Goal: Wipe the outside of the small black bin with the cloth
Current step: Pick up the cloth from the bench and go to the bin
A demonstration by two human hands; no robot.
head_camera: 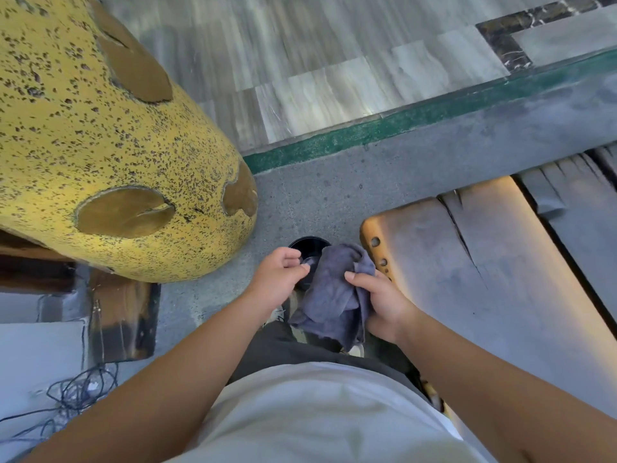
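The small round black plastic bin (309,250) stands on the grey concrete floor (334,192), between the large yellow speckled planter (110,138) and the weathered wooden bench (484,262) — mostly hidden by hands and cloth. The left hand (278,279) pinches its near rim between thumb and fingers. The right hand (380,302) clutches the crumpled grey-blue cloth (334,292), which drapes over the bin's right side — contact cannot be confirmed.

Marble floor (334,61), yellow speckled planter (100,128), wooden bench (484,279).
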